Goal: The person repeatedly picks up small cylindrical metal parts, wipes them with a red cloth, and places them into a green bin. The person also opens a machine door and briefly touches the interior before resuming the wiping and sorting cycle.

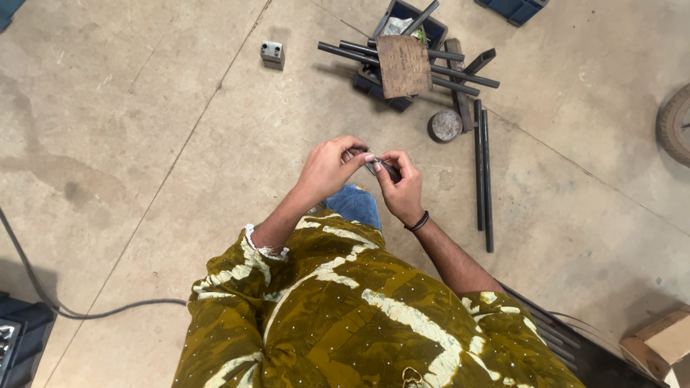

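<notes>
Hands (pixel 366 169) pinching small dark metal piece (pixel 384 168) together, long axis tilted down-right

- A small dark metal piece (pixel 383 167) is sitting between the fingertips of both hands, held up in the air over the concrete floor, in front of the person's knee.
- It is looking short, flat and narrow, dark grey to black, with a paler, shinier patch showing at its left end.
- It is lying tilted, its left end higher and its right end sloping down toward the right hand.
- Fingers are covering much of it, so its full shape is not showing.
</notes>
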